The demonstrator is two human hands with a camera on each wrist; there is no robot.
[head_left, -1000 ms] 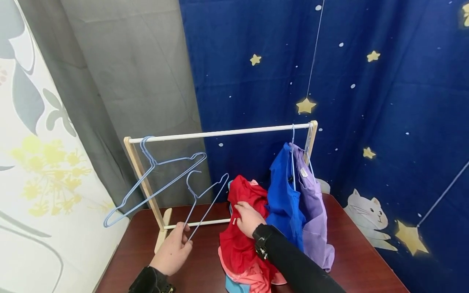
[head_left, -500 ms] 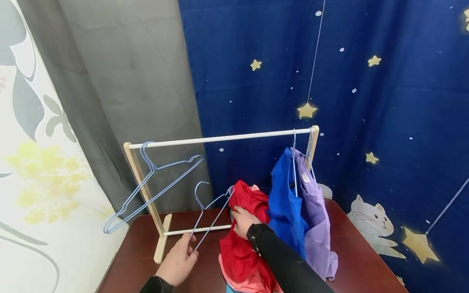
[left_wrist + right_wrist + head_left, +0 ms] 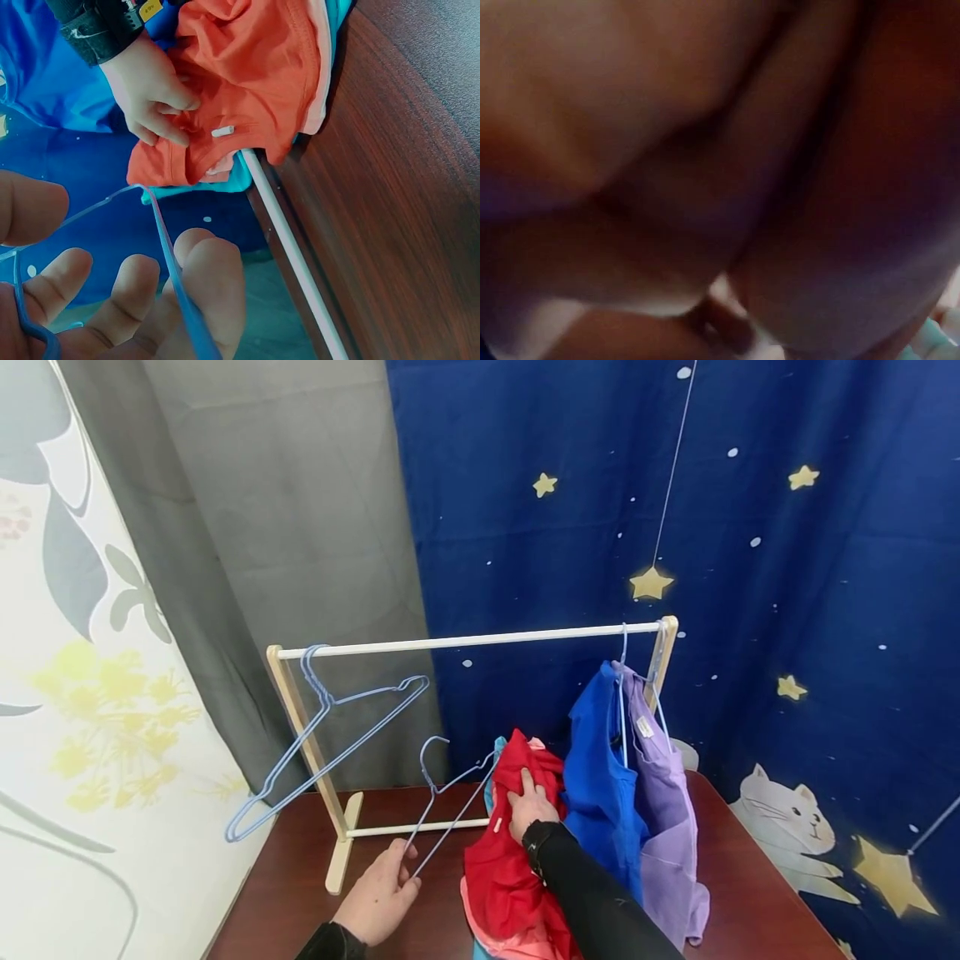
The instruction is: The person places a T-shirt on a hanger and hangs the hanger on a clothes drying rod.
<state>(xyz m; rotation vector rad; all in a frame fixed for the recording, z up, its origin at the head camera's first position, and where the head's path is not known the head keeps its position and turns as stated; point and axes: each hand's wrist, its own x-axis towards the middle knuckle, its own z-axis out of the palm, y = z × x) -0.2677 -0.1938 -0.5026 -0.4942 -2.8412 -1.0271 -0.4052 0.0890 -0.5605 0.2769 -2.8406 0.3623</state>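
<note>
In the head view my left hand [image 3: 382, 889] holds a light-blue wire hanger [image 3: 432, 790] by its lower end, thumb on one side and fingers on the other. Its far shoulder reaches the edge of a red garment [image 3: 495, 877], which lies on top of a pile. My right hand [image 3: 530, 810] rests on the upper part of this garment, index finger extended. From the left wrist, the hanger wire [image 3: 169, 255] runs past my fingers, and the garment [image 3: 247, 45] looks orange-red with a small white tag. The right wrist view is dark and blurred by close skin and cloth.
A wooden rack with a white top rail [image 3: 465, 642] stands behind. Empty blue hangers [image 3: 330, 700] hang at its left; a blue garment [image 3: 603, 777] and a purple garment [image 3: 663, 810] hang at its right. Pink cloth [image 3: 487, 927] shows beneath the red one on the brown table [image 3: 262, 893].
My left hand has brought the hanger right and lower, up to the red garment's edge. My right hand's fingers have shifted on the cloth, index straighter. The head view has turned slightly.
</note>
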